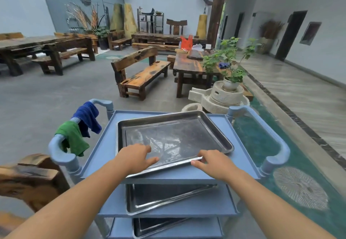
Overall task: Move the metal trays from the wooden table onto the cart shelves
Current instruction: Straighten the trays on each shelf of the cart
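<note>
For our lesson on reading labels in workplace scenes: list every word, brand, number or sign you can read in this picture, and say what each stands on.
None can be read.
Shiny rectangular metal tray on the blue plastic cart: only reflections, no stamp or label.
Blue cloth and green cloth on the cart handle: no tags showing.
Red plastic bag on the far wooden table: too small and blurred to tell.

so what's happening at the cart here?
A person is setting a metal tray on the top shelf of the blue cart. The left hand lies flat on the tray's near corner; the right hand pinches its front rim. The middle shelf tray and bottom shelf tray are already loaded. Two cloths hang on the cart's handle.
</note>
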### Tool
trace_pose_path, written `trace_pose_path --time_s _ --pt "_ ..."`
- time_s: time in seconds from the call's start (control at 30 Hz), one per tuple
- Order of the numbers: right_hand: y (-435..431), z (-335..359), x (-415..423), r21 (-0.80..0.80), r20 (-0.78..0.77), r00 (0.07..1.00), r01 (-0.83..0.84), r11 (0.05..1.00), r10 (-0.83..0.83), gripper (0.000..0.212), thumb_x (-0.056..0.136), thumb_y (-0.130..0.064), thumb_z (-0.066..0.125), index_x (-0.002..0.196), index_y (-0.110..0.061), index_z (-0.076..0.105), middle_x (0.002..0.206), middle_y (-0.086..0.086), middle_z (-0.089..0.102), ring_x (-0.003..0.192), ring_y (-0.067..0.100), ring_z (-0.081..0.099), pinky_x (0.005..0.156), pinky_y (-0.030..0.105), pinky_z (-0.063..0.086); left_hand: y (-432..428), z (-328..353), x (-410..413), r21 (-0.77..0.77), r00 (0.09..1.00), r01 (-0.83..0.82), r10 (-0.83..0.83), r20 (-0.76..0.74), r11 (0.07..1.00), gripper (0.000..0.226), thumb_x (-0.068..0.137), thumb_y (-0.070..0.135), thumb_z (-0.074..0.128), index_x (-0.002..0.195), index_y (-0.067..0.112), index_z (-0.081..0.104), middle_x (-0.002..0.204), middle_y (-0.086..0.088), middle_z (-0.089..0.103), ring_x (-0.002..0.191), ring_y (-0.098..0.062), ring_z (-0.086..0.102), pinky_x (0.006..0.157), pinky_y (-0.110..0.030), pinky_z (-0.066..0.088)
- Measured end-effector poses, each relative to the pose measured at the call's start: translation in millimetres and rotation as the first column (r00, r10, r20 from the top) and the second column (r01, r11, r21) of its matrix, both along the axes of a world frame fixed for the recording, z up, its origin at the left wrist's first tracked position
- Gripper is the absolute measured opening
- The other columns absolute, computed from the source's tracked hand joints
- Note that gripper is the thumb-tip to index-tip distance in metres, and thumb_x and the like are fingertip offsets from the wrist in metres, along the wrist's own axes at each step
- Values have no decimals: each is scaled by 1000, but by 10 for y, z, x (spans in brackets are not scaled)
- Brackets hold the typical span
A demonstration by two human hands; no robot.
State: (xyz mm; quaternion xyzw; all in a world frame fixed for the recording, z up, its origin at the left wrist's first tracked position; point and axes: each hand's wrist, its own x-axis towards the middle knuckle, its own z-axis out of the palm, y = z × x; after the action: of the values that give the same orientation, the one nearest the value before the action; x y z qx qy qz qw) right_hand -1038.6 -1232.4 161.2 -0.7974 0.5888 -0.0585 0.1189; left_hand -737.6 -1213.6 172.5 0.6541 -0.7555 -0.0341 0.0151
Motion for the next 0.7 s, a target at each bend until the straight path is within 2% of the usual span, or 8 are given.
trace_pose_path --time_s 0.1,0.27,0.4,0.53,0.7 --pt "-19 -115 59 16 -35 999 -22 1000 23 63 85 -72 42 124 -24 54 123 -1 62 113 20 57 84 36 48 -39 -119 80 39 999 4 -2 -37 999 74 83 78 33 131 25 52 127 0 61 111 -22 60 88 -38 50" --pt "-169 -318 11 89 -45 999 -19 996 23 73 84 -73 44 138 -23 43 130 0 49 123 21 47 94 37 45 -153 -339 23 129 998 -6 14 -61 992 92 76 87 27 144 25 37 141 -2 48 119 -25 56 92 -42 51" --pt "-488 -532 -92 132 -61 995 -70 989 79 82 81 -76 44 145 -25 35 140 1 40 130 21 40 101 37 41 -344 -630 -77 190 998 -8 19 -56 982 100 72 90 25 148 25 29 145 -3 41 124 -26 50 95 -43 49" --pt "-884 -808 -219 168 -57 989 -127 978 138 88 81 -77 45 150 -26 26 154 5 26 142 25 27 114 44 29 -537 -954 -211 231 992 -81 102 -76 969 106 68 94 23 149 27 23 153 -4 29 130 -27 45 99 -45 47" --pt "-1372 -1123 -358 191 -126 964 -207 959 234 96 78 -81 41 154 -28 16 161 6 11 148 24 13 118 53 15 -709 -1291 -363 292 975 -190 216 -58 937 114 61 97 17 153 30 11 160 -5 13 142 -31 28 108 -54 35"
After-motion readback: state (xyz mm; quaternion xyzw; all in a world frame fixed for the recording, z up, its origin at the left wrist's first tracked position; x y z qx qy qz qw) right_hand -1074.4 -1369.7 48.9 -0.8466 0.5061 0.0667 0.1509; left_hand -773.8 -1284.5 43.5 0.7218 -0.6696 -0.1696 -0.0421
